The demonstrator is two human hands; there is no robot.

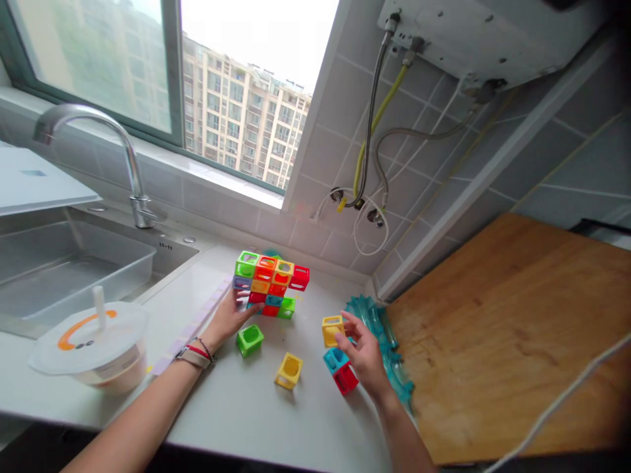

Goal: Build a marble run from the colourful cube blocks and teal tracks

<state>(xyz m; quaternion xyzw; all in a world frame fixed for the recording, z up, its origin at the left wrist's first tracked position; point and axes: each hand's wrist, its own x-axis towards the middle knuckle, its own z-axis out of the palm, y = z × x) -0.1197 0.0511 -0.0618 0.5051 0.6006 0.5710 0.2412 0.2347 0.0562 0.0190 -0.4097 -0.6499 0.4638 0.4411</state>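
Block stack, left hand steadying (fingers spread), right hand pinching yellow cube

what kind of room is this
Most likely a home kitchen: a steel sink with a curved faucet sits under a window, the walls are grey tile, and a wooden cutting board lies on the white countertop.

Both forearms reach forward from the lower edge of the view, bare to the elbow. The left hand lies palm down with fingers stretched forward, and its wrist wears a band and thin bracelets. The right hand is raised a little, fingers loosely curled, thumb and forefinger pinched together at the tips.
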